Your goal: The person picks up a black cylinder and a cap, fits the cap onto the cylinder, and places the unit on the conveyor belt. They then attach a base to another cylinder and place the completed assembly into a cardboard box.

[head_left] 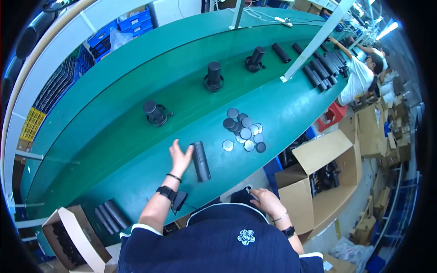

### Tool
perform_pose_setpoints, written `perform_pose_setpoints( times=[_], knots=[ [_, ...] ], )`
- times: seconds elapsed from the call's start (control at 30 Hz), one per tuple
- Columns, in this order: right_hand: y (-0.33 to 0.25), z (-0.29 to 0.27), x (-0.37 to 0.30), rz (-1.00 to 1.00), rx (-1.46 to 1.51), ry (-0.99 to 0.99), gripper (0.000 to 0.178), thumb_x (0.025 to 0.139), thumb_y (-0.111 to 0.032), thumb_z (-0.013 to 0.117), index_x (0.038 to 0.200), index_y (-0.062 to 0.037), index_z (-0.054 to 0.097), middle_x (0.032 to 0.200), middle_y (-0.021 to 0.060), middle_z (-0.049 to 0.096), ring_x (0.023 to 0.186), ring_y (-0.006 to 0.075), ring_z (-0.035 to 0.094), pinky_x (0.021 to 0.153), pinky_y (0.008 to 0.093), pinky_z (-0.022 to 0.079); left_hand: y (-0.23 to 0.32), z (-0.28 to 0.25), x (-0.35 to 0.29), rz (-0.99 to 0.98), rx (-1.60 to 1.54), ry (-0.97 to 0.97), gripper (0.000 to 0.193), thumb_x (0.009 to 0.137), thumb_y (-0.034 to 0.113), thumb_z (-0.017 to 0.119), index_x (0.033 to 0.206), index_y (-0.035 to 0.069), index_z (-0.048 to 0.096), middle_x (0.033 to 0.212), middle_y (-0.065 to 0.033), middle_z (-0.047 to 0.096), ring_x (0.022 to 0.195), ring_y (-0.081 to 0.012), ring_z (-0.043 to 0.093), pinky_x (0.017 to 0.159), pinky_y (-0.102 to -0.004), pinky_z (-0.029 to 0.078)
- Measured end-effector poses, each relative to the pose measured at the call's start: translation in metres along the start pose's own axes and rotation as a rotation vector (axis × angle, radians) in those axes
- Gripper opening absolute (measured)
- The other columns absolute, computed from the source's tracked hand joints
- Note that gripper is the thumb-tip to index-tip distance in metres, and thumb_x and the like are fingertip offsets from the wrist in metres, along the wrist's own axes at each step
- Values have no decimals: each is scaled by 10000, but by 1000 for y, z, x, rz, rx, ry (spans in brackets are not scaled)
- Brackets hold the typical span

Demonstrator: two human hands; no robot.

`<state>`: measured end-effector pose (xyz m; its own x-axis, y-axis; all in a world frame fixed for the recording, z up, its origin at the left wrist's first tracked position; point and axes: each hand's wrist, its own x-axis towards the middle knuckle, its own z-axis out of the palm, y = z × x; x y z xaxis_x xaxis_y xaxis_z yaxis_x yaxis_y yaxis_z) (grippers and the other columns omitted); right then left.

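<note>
My left hand (180, 158) is over the green work surface, its fingers spread and holding nothing. Its thumb side is close against the upper end of a black ribbed cylinder (200, 162) lying there; whether they touch I cannot tell. Near the table's front edge, by my body, my right hand (268, 202) has its fingers curled around a small dark piece with a pale spot (248, 189), too small to name. Beyond the cylinder lies a loose group of round black and silvery discs (246, 133).
Black cylinders stand in ring-shaped bases (213, 77) along the sunken green strip behind. More cylinders lie at front left (112, 216) and far right (324, 70). Cardboard boxes flank me at left (77, 236) and right (318, 182). A white post (314, 43) rises before a co-worker (359, 79).
</note>
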<state>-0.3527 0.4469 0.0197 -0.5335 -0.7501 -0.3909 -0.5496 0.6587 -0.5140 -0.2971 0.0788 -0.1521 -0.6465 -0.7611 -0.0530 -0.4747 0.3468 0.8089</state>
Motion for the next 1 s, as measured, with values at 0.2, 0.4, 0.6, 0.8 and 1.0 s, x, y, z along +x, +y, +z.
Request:
perform_pose_setpoints(
  times=[0.2, 0.4, 0.6, 0.8, 1.0],
  knots=[
    [-8, 0, 11, -39, 77, -10, 400, 780, -130, 704, 1160, -47, 608, 1026, 179, 657, 975, 360, 611, 851, 420, 497, 64, 28, -11, -41, 135, -245, 1075, 675, 414, 830, 1402, -91, 220, 1201, -318, 514, 1108, -407, 539, 935, -446, 471],
    [6, -18, 52, -172, 296, -90, 412, 781, -91, 722, 1171, -14, 613, 1046, 183, 663, 970, 312, 652, 851, 359, 509, 60, 1, -31, -110, -572, -602, 841, 672, 80, 841, 1371, 4, 380, 1166, -119, 593, 1091, -216, 574, 938, -357, 475],
    [-18, 3, 128, -400, 664, -57, 783, 764, -87, 767, 1417, -68, 335, 1290, 144, 532, 1170, 224, 542, 954, 354, 463, 139, -24, -99, -48, -791, -597, 806, 632, 117, 870, 1331, 47, 475, 1218, -65, 585, 1089, -177, 566, 962, -342, 455],
    [-31, 15, 144, -322, 1269, -511, 789, 747, 31, 747, 1397, -83, 316, 1275, 84, 503, 1203, 186, 501, 1008, 348, 436, 152, -30, -130, -170, -821, -259, 687, 692, 217, 849, 1250, 1, 512, 1119, -92, 616, 1041, -172, 580, 898, -356, 478],
    [-35, 28, 164, -364, 1158, -518, 677, 799, 45, 683, 1390, -54, 366, 1241, 45, 535, 1171, 160, 519, 966, 300, 460, 129, -21, -141, -128, -183, 14, 624, 801, 319, 779, 1248, -12, 496, 1160, -126, 558, 1080, -197, 549, 920, -353, 463]
  ],
)
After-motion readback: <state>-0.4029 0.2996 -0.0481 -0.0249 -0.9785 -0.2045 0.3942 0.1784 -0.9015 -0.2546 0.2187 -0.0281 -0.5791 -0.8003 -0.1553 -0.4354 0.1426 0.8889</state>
